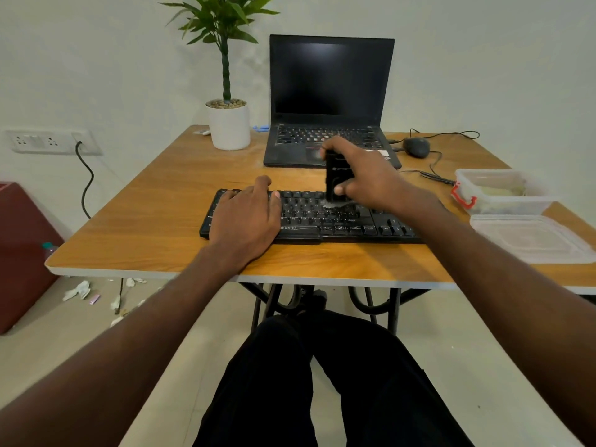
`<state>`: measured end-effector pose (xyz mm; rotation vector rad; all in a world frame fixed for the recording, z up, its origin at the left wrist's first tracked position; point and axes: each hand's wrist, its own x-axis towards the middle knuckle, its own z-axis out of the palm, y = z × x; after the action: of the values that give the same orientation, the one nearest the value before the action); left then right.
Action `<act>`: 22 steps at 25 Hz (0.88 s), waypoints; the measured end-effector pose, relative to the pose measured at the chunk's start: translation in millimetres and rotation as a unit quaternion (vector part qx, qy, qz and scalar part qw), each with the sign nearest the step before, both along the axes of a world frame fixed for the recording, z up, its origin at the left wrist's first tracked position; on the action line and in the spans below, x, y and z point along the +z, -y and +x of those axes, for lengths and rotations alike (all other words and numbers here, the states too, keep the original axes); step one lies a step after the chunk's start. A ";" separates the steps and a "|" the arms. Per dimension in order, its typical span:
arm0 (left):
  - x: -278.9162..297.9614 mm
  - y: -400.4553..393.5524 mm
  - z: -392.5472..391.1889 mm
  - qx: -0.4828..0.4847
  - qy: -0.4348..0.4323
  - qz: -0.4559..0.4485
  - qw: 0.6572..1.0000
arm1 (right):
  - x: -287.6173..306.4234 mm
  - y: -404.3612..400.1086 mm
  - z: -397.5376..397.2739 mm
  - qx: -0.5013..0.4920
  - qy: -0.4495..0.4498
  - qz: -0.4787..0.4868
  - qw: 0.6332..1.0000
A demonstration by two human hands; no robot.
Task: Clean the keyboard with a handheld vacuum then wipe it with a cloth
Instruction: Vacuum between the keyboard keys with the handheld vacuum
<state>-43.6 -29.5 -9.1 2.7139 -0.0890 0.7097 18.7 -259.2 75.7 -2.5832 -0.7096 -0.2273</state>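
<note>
While the left hand [245, 221] lies flat and open on the keyboard [322, 217], the right hand [361, 175] grips the vacuum [335, 179] upright, nozzle on the middle keys.

Nearest, dark-trousered legs [322, 382] sit under the table [145, 221]; the keyboard lies just inside its near edge, partly hidden by both hands. To the right lie a clear lid [532, 237] and an open tub [500, 191]. Behind the vacuum stands an open laptop [329, 91], its trackpad blocked by the right hand, with a mouse [416, 147] to its right and a potted plant [229, 124] to its left.
</note>
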 end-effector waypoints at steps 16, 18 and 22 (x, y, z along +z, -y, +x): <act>0.1 0.5 -0.6 -0.001 0.014 0.005 1.000 | 4.7 16.2 3.1 -0.091 0.060 -0.093 0.990; 0.4 0.9 -0.7 -0.002 0.011 0.009 1.000 | 6.7 21.1 3.3 -0.092 0.051 -0.072 0.992; 2.1 1.8 -0.9 -0.004 0.011 0.009 1.000 | 7.7 23.5 -5.0 0.001 -0.019 -0.009 1.000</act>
<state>-44.5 -31.2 -7.0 2.7218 -0.1111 0.7407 13.7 -282.7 83.5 -2.5963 -0.7039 -0.1724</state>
